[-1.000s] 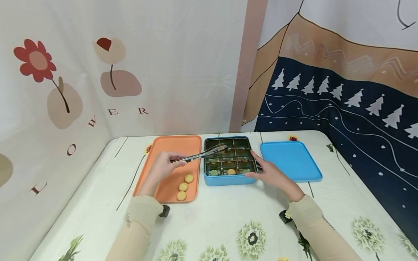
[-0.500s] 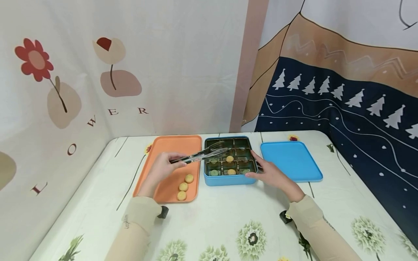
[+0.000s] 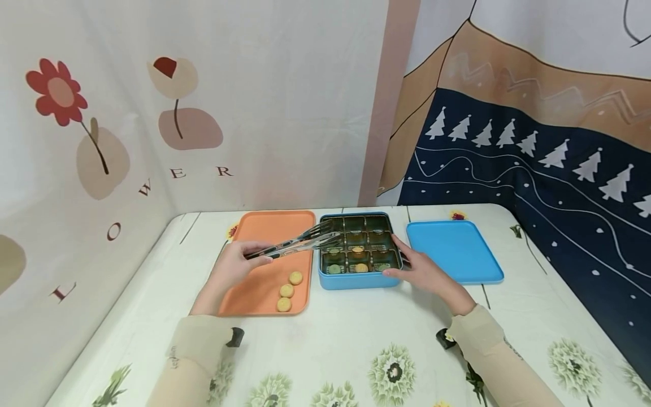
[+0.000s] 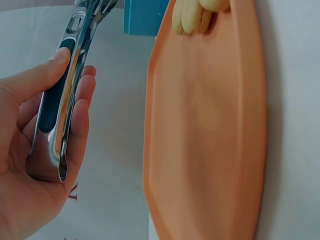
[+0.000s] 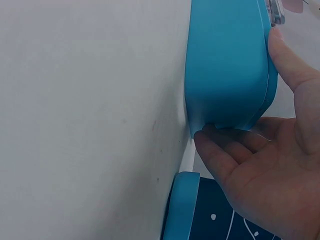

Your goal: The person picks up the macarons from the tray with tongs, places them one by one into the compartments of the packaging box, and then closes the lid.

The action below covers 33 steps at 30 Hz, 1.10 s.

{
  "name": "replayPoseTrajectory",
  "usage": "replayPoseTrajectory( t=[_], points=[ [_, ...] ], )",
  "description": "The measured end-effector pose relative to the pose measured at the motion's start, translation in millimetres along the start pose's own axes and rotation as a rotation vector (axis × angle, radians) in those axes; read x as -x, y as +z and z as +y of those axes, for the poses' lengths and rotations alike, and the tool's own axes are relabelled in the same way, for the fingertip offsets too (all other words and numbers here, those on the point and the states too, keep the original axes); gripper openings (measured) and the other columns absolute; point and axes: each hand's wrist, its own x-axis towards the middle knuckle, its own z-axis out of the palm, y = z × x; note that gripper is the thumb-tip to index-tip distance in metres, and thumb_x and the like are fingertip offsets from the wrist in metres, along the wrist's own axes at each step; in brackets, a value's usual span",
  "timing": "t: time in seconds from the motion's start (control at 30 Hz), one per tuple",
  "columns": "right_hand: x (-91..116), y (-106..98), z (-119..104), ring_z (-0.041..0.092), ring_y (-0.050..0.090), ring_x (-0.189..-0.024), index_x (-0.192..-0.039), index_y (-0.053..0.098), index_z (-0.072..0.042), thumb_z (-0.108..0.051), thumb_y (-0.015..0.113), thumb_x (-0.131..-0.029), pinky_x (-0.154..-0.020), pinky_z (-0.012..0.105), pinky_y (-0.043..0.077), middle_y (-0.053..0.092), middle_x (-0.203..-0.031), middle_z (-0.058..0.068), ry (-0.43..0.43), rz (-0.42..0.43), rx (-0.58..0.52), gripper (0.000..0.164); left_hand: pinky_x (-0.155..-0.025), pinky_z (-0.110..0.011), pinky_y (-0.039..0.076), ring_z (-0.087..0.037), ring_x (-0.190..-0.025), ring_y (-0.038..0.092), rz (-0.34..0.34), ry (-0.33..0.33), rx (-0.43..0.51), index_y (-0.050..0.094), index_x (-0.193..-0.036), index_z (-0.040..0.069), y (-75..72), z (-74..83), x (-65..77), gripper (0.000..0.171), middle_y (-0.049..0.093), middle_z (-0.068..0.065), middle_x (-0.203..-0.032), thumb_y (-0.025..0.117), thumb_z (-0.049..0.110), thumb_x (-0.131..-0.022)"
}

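My left hand (image 3: pixel 234 268) holds metal tongs (image 3: pixel 292 245) by their dark grips, thumb on one arm, fingers on the other. The tongs' tips stand apart over the left part of a blue divided box (image 3: pixel 358 282), with nothing seen between them. Yellow round cookies (image 3: pixel 361 268) lie in the front-middle and centre compartments; greenish pieces (image 3: pixel 334 269) show in others. My right hand (image 3: pixel 419 272) grips the box's right side, thumb at the rim and fingers against the wall (image 5: pixel 230 65). Three cookies (image 3: pixel 287 291) lie in a row on the orange tray (image 3: pixel 269 226).
A flat blue lid (image 3: pixel 452 249) lies on the table right of the box. The tray is just left of the box. A flower-print cloth (image 3: pixel 325 345) covers the table, and printed curtains (image 3: pixel 285 113) hang behind it.
The tongs have opened, and a cookie now lies in the box's centre compartment. My left hand has drawn the tongs back to the left. My right hand has stayed on the box.
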Motion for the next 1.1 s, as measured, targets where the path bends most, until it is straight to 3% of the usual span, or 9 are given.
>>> replayPoseTrajectory(
  t=[0.33, 0.6, 0.8, 1.1],
  points=[
    [-0.3, 0.8, 0.4, 0.051, 0.037, -0.140, -0.162, 0.006, -0.017, -0.048, 0.068, -0.092, -0.104, 0.063, 0.041, 0.020, -0.162, 0.029, -0.007, 0.002, -0.008, 0.099, -0.075, -0.026, 0.053, -0.020, -0.097, 0.067, -0.005, -0.034, -0.023, 0.074, -0.119, 0.012, -18.0, -17.6, 17.4, 0.032, 0.074, -0.011, -0.115, 0.076, 0.022, -0.089],
    [-1.2, 1.0, 0.4, 0.050, 0.035, -0.141, -0.162, 0.006, -0.017, -0.050, 0.067, -0.092, -0.105, 0.063, 0.041, 0.020, -0.162, 0.028, -0.010, 0.004, -0.008, 0.099, -0.072, -0.023, 0.052, -0.013, -0.089, 0.066, -0.004, -0.037, -0.052, 0.074, -0.118, 0.011, -28.8, -32.0, 28.5, 0.033, 0.075, -0.012, -0.112, 0.077, 0.023, -0.088],
    [-1.4, 0.8, 1.6, 0.050, 0.036, -0.141, -0.162, 0.006, -0.016, -0.050, 0.067, -0.092, -0.104, 0.062, 0.041, 0.019, -0.162, 0.028, -0.014, 0.007, 0.001, 0.098, -0.070, -0.024, 0.052, -0.012, -0.088, 0.065, -0.030, -0.077, -0.046, 0.073, -0.120, 0.011, -33.8, -35.8, 38.2, 0.034, 0.073, -0.014, -0.116, 0.076, 0.025, -0.089],
    [-2.3, 1.4, 4.0, 0.049, 0.036, -0.141, -0.162, 0.006, -0.016, -0.051, 0.067, -0.092, -0.106, 0.062, 0.041, 0.017, -0.163, 0.027, -0.031, 0.005, -0.007, 0.100, -0.063, -0.023, 0.047, -0.009, -0.078, 0.060, -0.055, -0.089, -0.023, 0.074, -0.119, 0.008, -36.2, -43.3, 46.9, 0.036, 0.074, -0.016, -0.112, 0.077, 0.026, -0.088]
  ],
)
